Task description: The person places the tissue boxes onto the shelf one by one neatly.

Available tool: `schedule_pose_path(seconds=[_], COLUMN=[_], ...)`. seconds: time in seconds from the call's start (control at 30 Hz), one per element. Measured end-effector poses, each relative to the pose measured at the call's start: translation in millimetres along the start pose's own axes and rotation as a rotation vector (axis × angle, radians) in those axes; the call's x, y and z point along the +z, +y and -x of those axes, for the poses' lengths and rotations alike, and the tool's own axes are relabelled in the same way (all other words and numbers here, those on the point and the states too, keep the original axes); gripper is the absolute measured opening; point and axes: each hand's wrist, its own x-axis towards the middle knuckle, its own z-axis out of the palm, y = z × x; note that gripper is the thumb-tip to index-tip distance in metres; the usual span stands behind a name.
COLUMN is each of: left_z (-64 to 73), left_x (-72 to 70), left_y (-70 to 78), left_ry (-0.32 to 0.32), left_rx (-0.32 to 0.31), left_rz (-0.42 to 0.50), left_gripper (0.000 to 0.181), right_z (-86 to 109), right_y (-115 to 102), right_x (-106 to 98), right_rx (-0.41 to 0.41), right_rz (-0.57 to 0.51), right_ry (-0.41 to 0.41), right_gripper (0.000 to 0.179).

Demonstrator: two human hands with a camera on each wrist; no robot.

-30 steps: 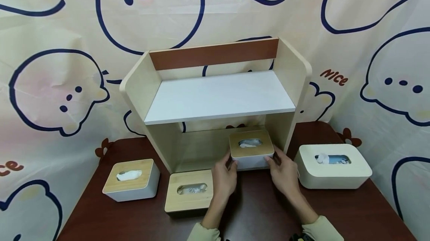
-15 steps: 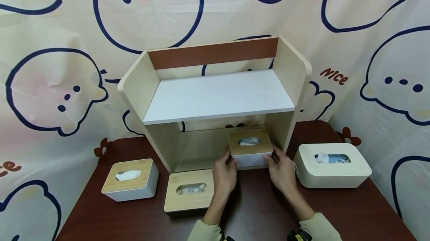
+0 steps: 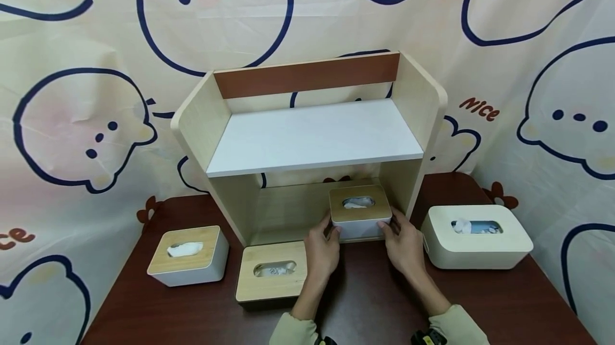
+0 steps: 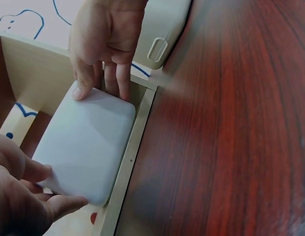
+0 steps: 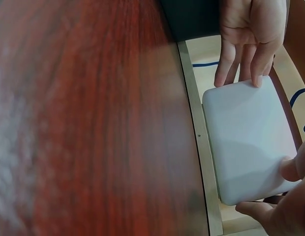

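A tissue box (image 3: 360, 227) with a white body and a wooden lid sits at the right of the shelf's lower compartment, tissue showing in its oval slot. My left hand (image 3: 322, 251) grips its left side and my right hand (image 3: 404, 243) its right side, thumbs on the front face. In the left wrist view the white front (image 4: 88, 142) lies between both hands, close to the compartment's lower front edge. The right wrist view shows the same white front (image 5: 251, 142), fingers curled round its ends. The box's back is hidden.
The desktop shelf (image 3: 312, 139) has a white upper board just above the box. On the dark wood table (image 3: 365, 302) stand a white box with wooden lid (image 3: 189, 257) at left, a dark box with wooden lid (image 3: 271, 275) beside my left forearm, and a cream tissue box (image 3: 478, 238) at right.
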Motion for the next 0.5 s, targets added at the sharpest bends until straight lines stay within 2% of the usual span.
schedule_pose_path(seconds=[0.5], left_z=[1.9], left_x=[0.8], left_y=[-0.4], left_ry=[0.002], left_rx=[-0.007], left_rz=[0.021], left_gripper=[0.053], right_z=[0.3], right_y=[-2.3], right_x=[-4.8], right_rx=[0.036], right_rz=[-0.003], right_ry=[-0.046], right_gripper=[0.062])
